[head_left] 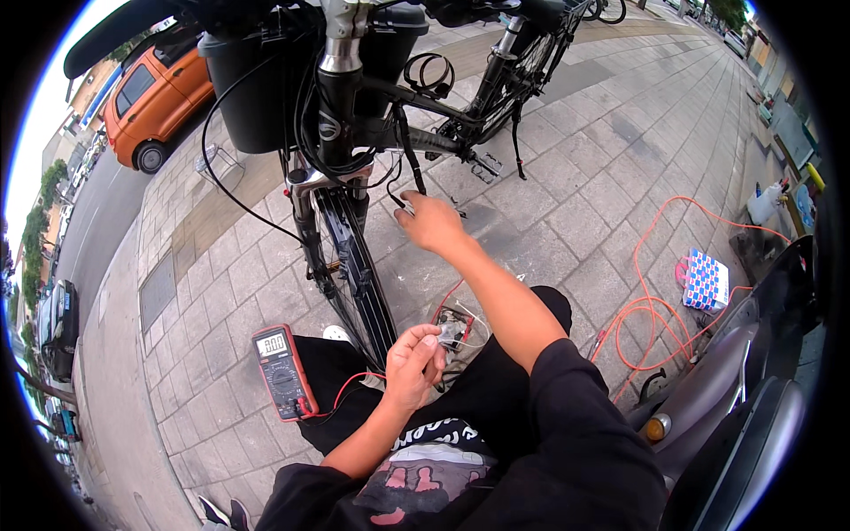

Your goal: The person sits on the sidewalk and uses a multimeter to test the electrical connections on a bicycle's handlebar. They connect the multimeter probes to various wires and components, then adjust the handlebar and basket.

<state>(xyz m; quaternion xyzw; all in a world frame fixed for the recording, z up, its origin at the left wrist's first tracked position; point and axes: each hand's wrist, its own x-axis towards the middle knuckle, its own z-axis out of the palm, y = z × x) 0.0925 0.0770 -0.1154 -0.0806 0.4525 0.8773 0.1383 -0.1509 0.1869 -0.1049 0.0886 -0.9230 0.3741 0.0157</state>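
Observation:
In front of me stands a black bicycle [335,115], its front wheel [359,265] towards me. My right hand [431,221] reaches out beside the frame, fingers closed around a thin black cable [395,196] that hangs there; the fingertips are partly hidden. Close to my lap, my left hand [412,367] pinches a small pale connector [448,334] with thin wires. Below and behind it lies a small cluster of parts and wires [460,323], too small to make out. A red multimeter [283,373] rests by my left knee, its red lead running towards my left hand.
Orange cable [651,310] lies coiled on the paving at right, near a blue-and-white checked box [706,279]. A grey scooter [708,389] stands close on my right. An orange car [159,97] is on the road at far left. Someone's shoes [226,511] show at lower left.

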